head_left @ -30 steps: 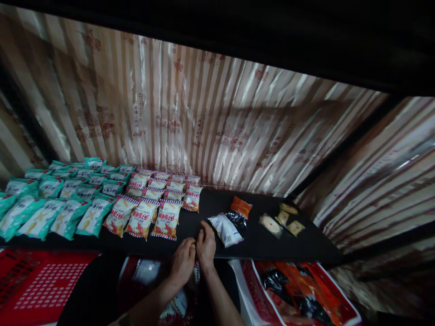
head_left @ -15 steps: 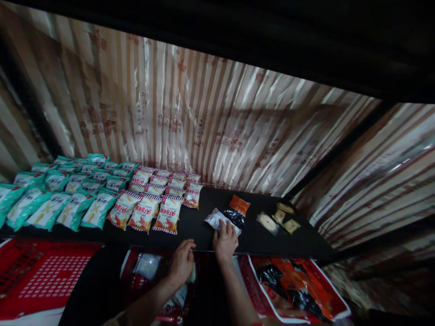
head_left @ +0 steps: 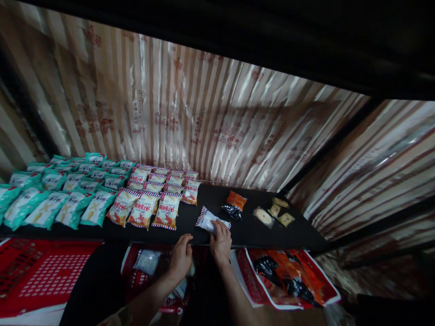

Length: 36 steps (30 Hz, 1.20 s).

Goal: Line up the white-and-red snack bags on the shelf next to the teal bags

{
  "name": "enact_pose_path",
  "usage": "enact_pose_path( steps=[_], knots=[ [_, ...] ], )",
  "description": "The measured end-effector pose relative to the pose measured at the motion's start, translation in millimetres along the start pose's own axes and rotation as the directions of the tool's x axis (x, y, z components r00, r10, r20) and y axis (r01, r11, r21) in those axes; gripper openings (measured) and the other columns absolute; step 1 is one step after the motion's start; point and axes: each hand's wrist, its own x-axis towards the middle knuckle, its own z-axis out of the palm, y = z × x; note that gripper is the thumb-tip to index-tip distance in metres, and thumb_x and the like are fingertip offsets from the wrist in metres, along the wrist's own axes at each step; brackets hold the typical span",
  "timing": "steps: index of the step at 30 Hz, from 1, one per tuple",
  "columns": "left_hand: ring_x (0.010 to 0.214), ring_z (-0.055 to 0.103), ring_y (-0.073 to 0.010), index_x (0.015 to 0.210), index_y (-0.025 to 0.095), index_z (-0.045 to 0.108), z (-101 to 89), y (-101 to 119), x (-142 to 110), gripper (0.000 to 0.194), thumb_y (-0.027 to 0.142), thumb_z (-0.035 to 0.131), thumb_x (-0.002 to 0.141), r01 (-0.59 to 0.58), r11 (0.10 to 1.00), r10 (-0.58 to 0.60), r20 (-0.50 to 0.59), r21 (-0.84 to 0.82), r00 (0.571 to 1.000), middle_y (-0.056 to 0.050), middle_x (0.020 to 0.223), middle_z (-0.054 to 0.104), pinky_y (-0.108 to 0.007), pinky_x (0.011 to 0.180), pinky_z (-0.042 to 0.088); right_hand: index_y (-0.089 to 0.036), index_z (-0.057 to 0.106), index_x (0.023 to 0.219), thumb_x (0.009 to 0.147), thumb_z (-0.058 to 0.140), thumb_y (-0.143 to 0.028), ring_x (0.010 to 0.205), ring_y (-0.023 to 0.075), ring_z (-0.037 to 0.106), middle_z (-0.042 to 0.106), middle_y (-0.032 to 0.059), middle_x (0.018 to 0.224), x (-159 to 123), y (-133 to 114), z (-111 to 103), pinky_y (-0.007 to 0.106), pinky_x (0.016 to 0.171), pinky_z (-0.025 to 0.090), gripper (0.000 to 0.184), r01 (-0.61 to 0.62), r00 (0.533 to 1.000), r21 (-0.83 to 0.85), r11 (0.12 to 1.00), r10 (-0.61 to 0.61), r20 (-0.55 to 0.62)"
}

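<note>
My right hand has its fingers curled over a pale snack bag with red-and-blue striped ends. The bag lies flat on the black shelf, its printed front not in sight. My left hand rests near the shelf's front edge, fingers stretched out and holding nothing. Behind the gripped bag lies an orange and black packet. To the left stand rows of white-and-orange snack bags with the same striped ends, and beyond them rows of teal snack bags.
A clear-wrapped pale round item and small yellowish packets lie on the right. Below the shelf are a red basket at left, a middle basket with clear packets, and a right basket holding orange-black packets.
The pale bag under my right hand has slid left, away from the orange and black packet it lay against. My left hand stays near the shelf edge. The view has shifted slightly.
</note>
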Motion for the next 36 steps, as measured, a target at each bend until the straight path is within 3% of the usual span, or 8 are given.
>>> enact_pose_path(
  steps=[5,10,16,22,26,31,36],
  knots=[
    [0.095,0.062,-0.0190,0.107,0.014,0.055,-2.3,-4.4,6.5,0.031,0.015,0.040,0.079,0.205,0.970,-0.212,-0.047,-0.129,0.976,-0.013,0.109,0.062,-0.035,0.086,0.048,-0.021,0.056,0.111,0.073,0.042,-0.010,0.118,0.0229,0.042,0.054,0.0062,0.124,-18.2,-4.0,-0.8,0.042,0.099,0.032,0.042,0.136,0.990,0.139,0.981,-0.141,0.027],
    [0.077,0.064,-0.0190,0.109,0.011,0.050,-10.2,-1.9,8.6,0.036,0.033,0.044,0.081,0.394,0.875,-0.390,0.072,-0.280,0.918,-0.014,0.099,0.063,-0.029,0.064,0.051,-0.022,0.058,0.107,0.073,0.043,-0.010,0.116,0.0215,0.046,0.057,0.0068,0.120,-30.5,-10.2,-8.1,0.042,0.098,0.036,0.038,0.173,0.980,0.258,0.950,-0.192,0.050],
    [0.071,0.064,-0.0197,0.095,0.013,0.054,-14.8,1.3,-1.9,0.054,0.058,0.057,0.066,0.474,0.766,-0.420,0.218,-0.435,0.881,-0.010,0.088,0.065,-0.029,0.063,0.051,-0.022,0.058,0.101,0.074,0.045,-0.009,0.114,0.0203,0.049,0.058,0.0058,0.118,-48.3,-21.7,-13.5,0.041,0.098,0.038,0.033,0.168,0.974,0.362,0.917,-0.211,0.081],
    [0.093,0.060,-0.0248,0.089,0.016,0.057,-26.6,1.7,-15.6,0.047,0.052,0.067,0.060,0.498,0.701,-0.431,0.253,-0.511,0.866,-0.010,0.096,0.065,-0.030,0.068,0.052,-0.021,0.057,0.109,0.077,0.049,-0.013,0.114,0.0210,0.048,0.059,0.0073,0.117,-74.3,-27.7,-15.2,0.040,0.099,0.039,0.034,0.183,0.976,0.385,0.905,-0.215,0.043],
    [0.091,0.061,-0.0250,0.091,0.015,0.058,-34.9,-14.4,-25.3,0.047,0.049,0.067,0.061,0.513,0.713,-0.426,0.285,-0.479,0.859,-0.010,0.095,0.066,-0.033,0.073,0.050,-0.022,0.059,0.108,0.081,0.049,-0.019,0.113,0.0212,0.050,0.060,0.0068,0.116,-93.8,-32.3,-14.7,0.040,0.099,0.039,0.029,0.130,0.977,0.393,0.910,-0.185,0.105],
    [0.085,0.063,-0.0241,0.087,0.014,0.061,-39.5,-51.1,-39.6,0.049,0.050,0.070,0.056,0.489,0.774,-0.454,0.187,-0.401,0.871,-0.008,0.086,0.068,-0.032,0.077,0.047,-0.024,0.063,0.105,0.079,0.050,-0.020,0.108,0.0226,0.055,0.063,0.0070,0.112,-118.8,-39.6,-3.2,0.040,0.095,0.043,0.028,0.003,0.969,0.443,0.897,-0.112,0.220],
    [0.078,0.063,-0.0240,0.081,0.013,0.061,-50.9,-81.2,-52.6,0.050,0.046,0.077,0.047,0.583,0.682,-0.564,0.191,-0.442,0.804,-0.006,0.076,0.067,-0.032,0.075,0.048,-0.023,0.065,0.098,0.078,0.050,-0.022,0.104,0.0228,0.057,0.065,0.0068,0.107,-134.0,-48.1,19.4,0.040,0.094,0.044,0.026,-0.114,0.954,0.480,0.870,-0.039,0.297]
  ],
)
